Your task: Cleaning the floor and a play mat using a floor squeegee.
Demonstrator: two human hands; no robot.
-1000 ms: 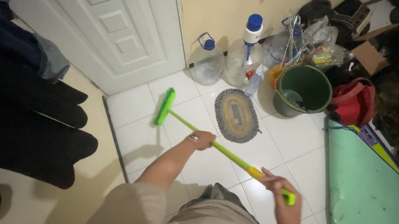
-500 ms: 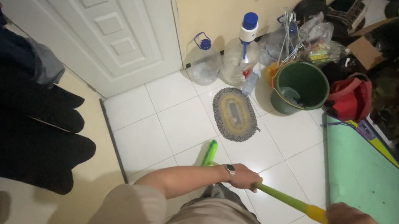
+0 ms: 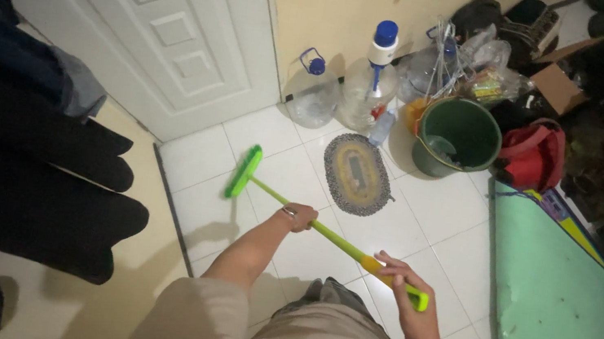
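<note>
I hold a bright green broom with both hands. Its brush head [image 3: 244,172] rests on the white tiled floor [image 3: 435,210] near the white door [image 3: 161,29]. My left hand [image 3: 298,217] grips the middle of the green handle [image 3: 331,239]. My right hand [image 3: 402,282] closes on the yellow-green top end. The handle slants from upper left to lower right across my body. A small oval woven mat [image 3: 356,174] lies just beyond the broom.
Large clear water jugs [image 3: 313,97] and one with a blue pump [image 3: 374,75] stand by the wall. A green bucket [image 3: 457,137], red bag [image 3: 533,157] and clutter fill the corner. A green mat [image 3: 559,306] lies right. Dark clothing [image 3: 17,144] hangs left.
The broom head was pulled back toward me half a second ago; now it has been pushed out again to the left near the door, with both hands moving forward.
</note>
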